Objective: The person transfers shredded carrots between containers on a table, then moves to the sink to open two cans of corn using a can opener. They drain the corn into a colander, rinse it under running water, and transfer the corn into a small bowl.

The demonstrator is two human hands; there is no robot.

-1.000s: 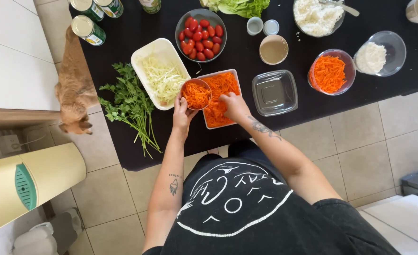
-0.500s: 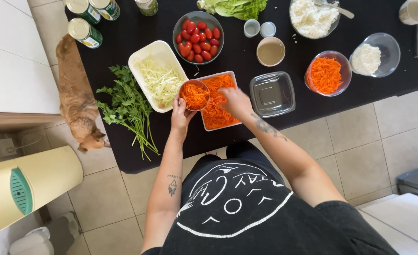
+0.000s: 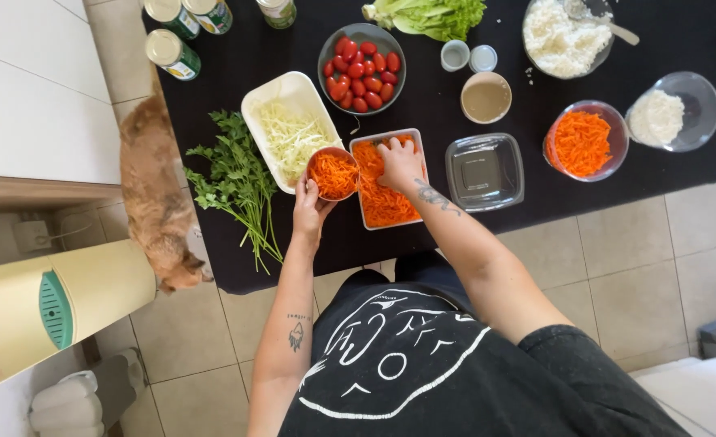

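Grated carrot fills the small round bowl [image 3: 333, 173] that the left hand [image 3: 309, 212] grasps by its near rim, tipped slightly toward the tray so it sits touching the tray's left edge, probably to keep shreds from falling on the cloth. Left of that hand lie a bunch of parsley [image 3: 236, 182] and, beyond it at the counter's edge, a ginger cat [image 3: 157, 194] on the floor. Just above the hand sits a white tray of shredded cabbage [image 3: 289, 129]. Right of it, the right hand [image 3: 400, 164] is pressed into the white rectangular tray of carrot [image 3: 382, 202], fingers curled and clenched around a pinch of shreds. Just right of that hand stands an empty clear square container [image 3: 485, 171], then a clear bowl of carrot [image 3: 583, 142] and a glass bowl of something white [image 3: 670, 113]. Above the hands are a bowl of cherry tomatoes [image 3: 361, 58], lettuce [image 3: 431, 16] and a small cup of sauce [image 3: 486, 97]. A black cloth covers the counter [image 3: 422, 243], which stands on a beige tiled floor [image 3: 617, 251].
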